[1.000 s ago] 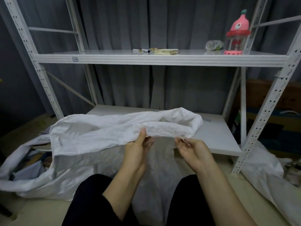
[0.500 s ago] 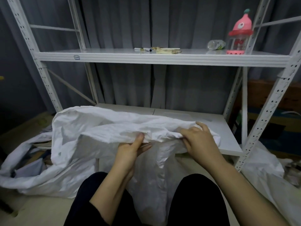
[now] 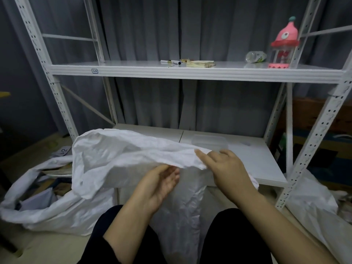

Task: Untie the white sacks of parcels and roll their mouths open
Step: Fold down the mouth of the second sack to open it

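White rack (image 3: 322, 126); upper shelf (image 3: 190, 74): pink toy (image 3: 284, 44), lying bottle (image 3: 255, 57), marker (image 3: 170, 62), booklet (image 3: 200, 63); grey curtain (image 3: 152, 35) behind.

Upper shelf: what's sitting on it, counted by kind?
Pink toy: 1
Bottle: 1, lying on its side
Pad: 1
Pen: 1
Total: 4. The small bits beside the pen are too blurred to count.

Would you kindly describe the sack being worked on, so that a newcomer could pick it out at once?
Find the white rack. Before its lower shelf, between the person's knees, stands a white sack. Unlike the left sack and the right sack on the floor, its rim is raised in a long fold under the right hand.
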